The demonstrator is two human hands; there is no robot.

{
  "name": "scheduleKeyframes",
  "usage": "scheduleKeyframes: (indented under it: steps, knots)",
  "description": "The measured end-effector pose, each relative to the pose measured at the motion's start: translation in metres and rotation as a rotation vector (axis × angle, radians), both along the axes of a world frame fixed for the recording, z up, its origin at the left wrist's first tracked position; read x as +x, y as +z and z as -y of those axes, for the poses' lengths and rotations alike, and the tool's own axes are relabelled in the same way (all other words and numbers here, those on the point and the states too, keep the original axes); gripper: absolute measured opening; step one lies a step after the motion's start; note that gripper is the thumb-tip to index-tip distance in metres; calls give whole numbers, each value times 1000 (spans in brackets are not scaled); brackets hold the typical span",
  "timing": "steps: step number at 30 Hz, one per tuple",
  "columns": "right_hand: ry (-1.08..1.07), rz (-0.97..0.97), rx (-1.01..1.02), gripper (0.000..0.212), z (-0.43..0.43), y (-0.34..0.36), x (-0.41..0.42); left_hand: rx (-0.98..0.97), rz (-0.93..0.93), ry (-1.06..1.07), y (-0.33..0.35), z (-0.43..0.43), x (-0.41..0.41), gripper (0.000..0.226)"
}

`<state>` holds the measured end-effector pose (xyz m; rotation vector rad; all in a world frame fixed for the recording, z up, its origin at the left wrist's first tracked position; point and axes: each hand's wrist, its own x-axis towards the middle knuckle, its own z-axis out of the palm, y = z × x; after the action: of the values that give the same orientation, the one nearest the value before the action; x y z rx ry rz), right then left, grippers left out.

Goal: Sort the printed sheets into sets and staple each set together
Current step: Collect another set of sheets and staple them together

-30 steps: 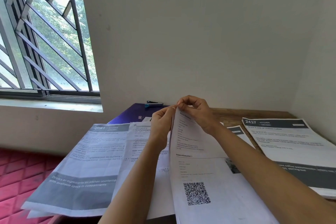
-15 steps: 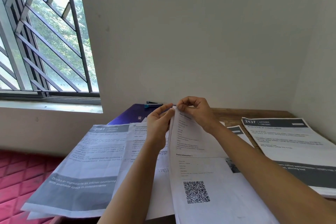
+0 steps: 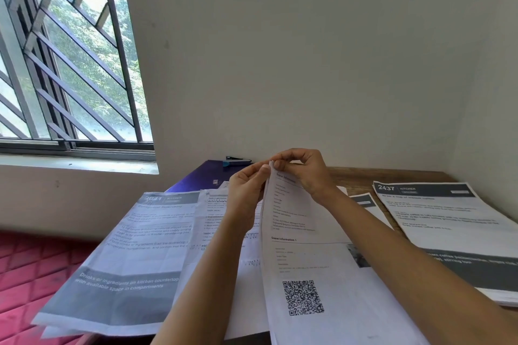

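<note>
- Right hand (image 3: 305, 173) is pinching the sheet (image 3: 308, 260) by its top corner at frame centre, likely separating it for sorting.
- Left hand (image 3: 246, 190) is pinching the same corner, steadying it.
- Stapler (image 3: 236, 160) is lying just behind.

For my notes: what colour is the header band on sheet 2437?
Dark grey with white lettering; header band shows in head view.

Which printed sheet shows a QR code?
The middle sheet, pinched at its top corner by the left hand and right hand; the 2641 sheet and 2437 sheet show grey banners.
</note>
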<state>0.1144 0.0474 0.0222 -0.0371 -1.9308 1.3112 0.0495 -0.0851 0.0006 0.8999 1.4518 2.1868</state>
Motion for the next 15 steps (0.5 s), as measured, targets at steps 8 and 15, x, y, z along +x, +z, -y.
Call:
scheduleKeyframes:
  steps: [8, 15]
  knots:
    - [-9, 9, 18, 3, 2, 0, -1, 17, -7, 2, 1, 1, 0, 20]
    - [-41, 8, 9, 7, -1, -1, -3, 9, -5, -11, 2, 0, 0, 20]
